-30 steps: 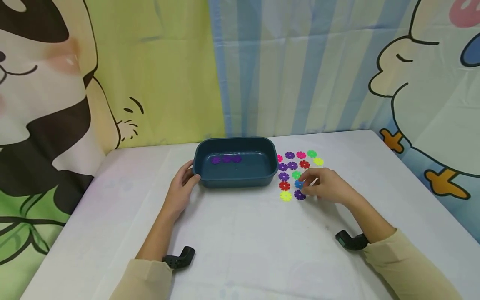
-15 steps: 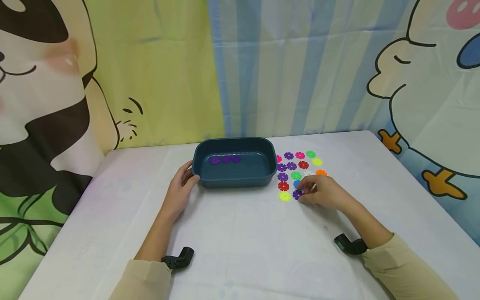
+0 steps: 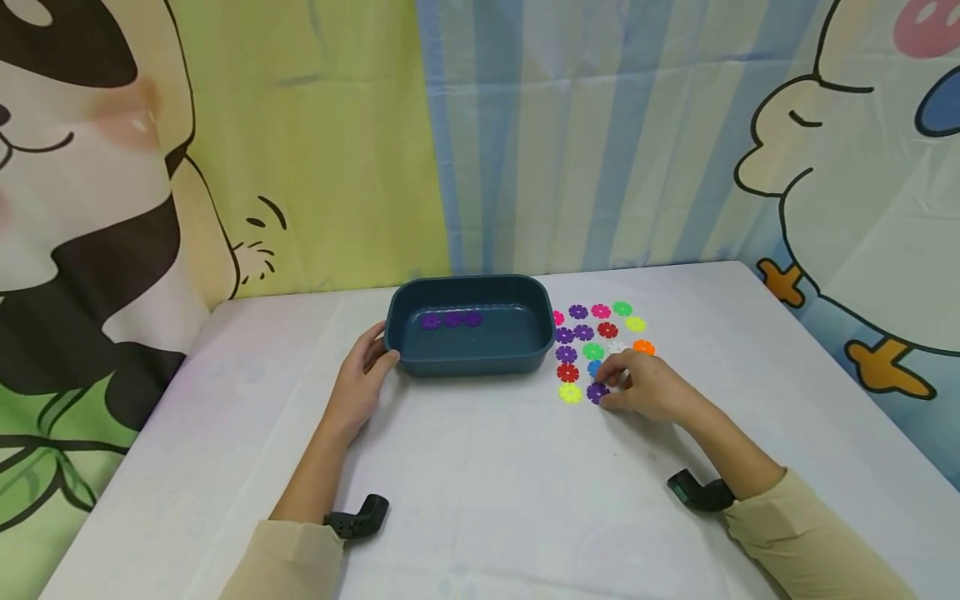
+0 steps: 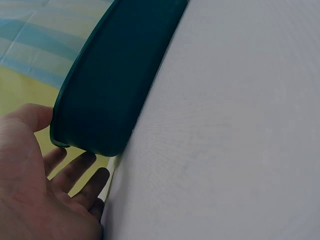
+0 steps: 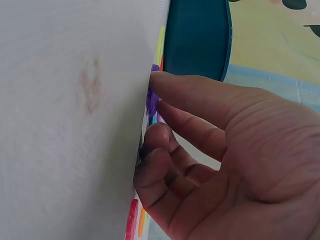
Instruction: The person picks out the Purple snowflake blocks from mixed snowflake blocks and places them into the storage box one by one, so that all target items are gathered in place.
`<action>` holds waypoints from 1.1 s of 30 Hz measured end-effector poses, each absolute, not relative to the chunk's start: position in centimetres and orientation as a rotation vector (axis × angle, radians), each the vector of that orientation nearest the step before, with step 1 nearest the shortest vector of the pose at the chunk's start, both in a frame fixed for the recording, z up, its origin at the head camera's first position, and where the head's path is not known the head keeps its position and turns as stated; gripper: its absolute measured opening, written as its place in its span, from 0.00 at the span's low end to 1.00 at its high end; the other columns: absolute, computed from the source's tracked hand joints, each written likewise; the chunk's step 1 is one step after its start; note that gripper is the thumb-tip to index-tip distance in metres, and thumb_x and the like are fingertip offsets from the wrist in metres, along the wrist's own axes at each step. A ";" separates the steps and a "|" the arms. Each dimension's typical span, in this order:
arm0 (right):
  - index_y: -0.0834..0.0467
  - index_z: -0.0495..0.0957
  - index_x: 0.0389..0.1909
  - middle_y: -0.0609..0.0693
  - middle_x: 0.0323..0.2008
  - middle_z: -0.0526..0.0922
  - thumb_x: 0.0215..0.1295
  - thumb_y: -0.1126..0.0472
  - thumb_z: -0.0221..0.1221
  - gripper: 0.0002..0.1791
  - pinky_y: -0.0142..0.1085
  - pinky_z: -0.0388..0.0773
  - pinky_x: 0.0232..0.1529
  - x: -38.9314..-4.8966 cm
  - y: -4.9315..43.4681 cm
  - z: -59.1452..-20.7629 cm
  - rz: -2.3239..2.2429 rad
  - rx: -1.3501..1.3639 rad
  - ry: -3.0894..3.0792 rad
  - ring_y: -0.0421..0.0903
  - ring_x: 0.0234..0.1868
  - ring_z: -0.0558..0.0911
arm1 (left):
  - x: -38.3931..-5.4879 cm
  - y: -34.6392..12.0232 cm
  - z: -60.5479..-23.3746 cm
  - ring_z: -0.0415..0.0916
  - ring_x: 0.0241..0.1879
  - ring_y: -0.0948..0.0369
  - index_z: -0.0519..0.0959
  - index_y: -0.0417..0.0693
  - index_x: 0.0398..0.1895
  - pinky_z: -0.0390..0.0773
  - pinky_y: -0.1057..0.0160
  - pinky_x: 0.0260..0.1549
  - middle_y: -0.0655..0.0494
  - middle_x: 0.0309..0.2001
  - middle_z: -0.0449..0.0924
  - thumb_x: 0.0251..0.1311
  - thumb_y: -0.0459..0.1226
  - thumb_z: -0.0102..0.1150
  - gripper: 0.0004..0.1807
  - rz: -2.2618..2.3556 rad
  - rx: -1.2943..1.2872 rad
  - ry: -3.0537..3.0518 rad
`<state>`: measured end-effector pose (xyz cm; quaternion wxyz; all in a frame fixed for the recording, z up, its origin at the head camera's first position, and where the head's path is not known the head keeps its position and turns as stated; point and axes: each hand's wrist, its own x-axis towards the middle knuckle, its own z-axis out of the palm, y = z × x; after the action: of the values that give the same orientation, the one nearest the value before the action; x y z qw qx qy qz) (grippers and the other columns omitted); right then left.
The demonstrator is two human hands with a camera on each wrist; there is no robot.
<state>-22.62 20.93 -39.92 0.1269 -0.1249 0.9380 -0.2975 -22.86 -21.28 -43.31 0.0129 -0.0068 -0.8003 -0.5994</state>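
Note:
My left hand (image 3: 357, 387) touches the left end of a dark teal plastic tub (image 3: 468, 365); in the left wrist view its thumb and fingertips rest against the outside of the tub. Three purple notched discs (image 3: 452, 319) lie in a row on the tub's floor. Right of the tub, my right hand (image 3: 647, 388) is down at the tabletop, thumb and index finger pinching the edge of a dark purple notched disc (image 3: 597, 393). In the right wrist view this purple disc (image 5: 152, 97) shows between those fingertips, while the other fingers are curled. A blue disc (image 3: 594, 368) is partly hidden by the fingers.
Several more notched discs lie flat beside the tub, among them a yellow disc (image 3: 570, 392), a red disc (image 3: 567, 372), a green disc (image 3: 593, 352) and an orange disc (image 3: 643, 347). A white cloth covers the table (image 3: 465, 483). Printed curtains (image 3: 525, 150) hang behind it.
My right hand has moved slightly nearer and lower, from beside the blue disc to the dark purple one, uncovering the orange and white discs. The left hand and tub stay put.

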 end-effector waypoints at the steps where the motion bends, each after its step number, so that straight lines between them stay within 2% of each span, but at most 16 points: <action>1: 0.59 0.84 0.47 0.53 0.41 0.82 0.60 0.63 0.73 0.15 0.35 0.80 0.39 -22.6 20.9 -40.0 -0.867 -0.362 2.727 0.48 0.39 0.78 | -22.9 -21.3 -43.3 0.65 0.75 0.49 0.56 0.54 0.82 0.61 0.48 0.77 0.44 0.75 0.68 0.78 0.41 0.50 0.33 -1.873 -0.025 -2.490; 7: 0.58 0.82 0.47 0.54 0.43 0.84 0.61 0.63 0.73 0.15 0.36 0.81 0.40 -22.5 20.8 -39.9 -0.875 -0.354 2.718 0.48 0.39 0.78 | -22.7 -21.4 -43.3 0.66 0.74 0.49 0.56 0.54 0.82 0.61 0.47 0.76 0.43 0.75 0.68 0.78 0.42 0.50 0.33 -1.885 -0.045 -2.476; 22: 0.53 0.79 0.43 0.49 0.30 0.77 0.59 0.60 0.75 0.16 0.32 0.75 0.32 -22.5 21.6 -40.1 -0.930 -0.414 2.680 0.47 0.34 0.75 | -22.7 -21.3 -43.2 0.65 0.75 0.50 0.56 0.54 0.82 0.61 0.47 0.77 0.43 0.75 0.68 0.78 0.42 0.50 0.33 -1.879 -0.033 -2.489; 33: 0.52 0.84 0.49 0.51 0.32 0.83 0.64 0.58 0.71 0.14 0.33 0.77 0.31 -22.6 22.1 -39.6 -1.076 -0.328 2.529 0.49 0.33 0.78 | -22.8 -21.3 -43.3 0.65 0.75 0.50 0.57 0.55 0.82 0.61 0.48 0.77 0.44 0.75 0.69 0.78 0.42 0.50 0.33 -1.902 -0.037 -2.476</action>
<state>-22.59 22.08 -39.60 0.1856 -0.1165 0.8979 -0.3818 -22.76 -21.35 -43.27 0.0094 -0.0117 -0.7930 -0.6091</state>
